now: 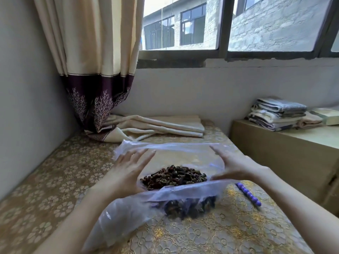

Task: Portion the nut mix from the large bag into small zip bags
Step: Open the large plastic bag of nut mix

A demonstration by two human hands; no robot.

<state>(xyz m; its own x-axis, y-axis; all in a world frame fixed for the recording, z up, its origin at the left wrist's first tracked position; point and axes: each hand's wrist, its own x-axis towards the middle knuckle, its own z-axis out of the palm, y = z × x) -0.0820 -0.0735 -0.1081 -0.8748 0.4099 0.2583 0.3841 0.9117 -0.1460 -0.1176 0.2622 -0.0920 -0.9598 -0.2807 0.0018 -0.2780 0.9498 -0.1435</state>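
Observation:
A large clear plastic bag point(128, 213) lies on the patterned table, its mouth spread wide toward the window. Dark brown nut mix point(172, 176) is heaped inside it, and more shows through the near wall. My left hand point(126, 171) is inside the mouth on the left, its straight fingers pressing outward on the plastic. My right hand point(231, 165) does the same on the right side, fingers extended, its thumb near the front rim. The far rim point(170, 145) is stretched taut between my fingertips. I see no small zip bags.
A purple beaded stick point(248, 194) lies on the table just right of the bag. Folded cream cloth point(165, 127) and a curtain hem point(97, 107) are at the back. A stack of folded towels point(278, 114) sits on a low cabinet point(275, 153) to the right.

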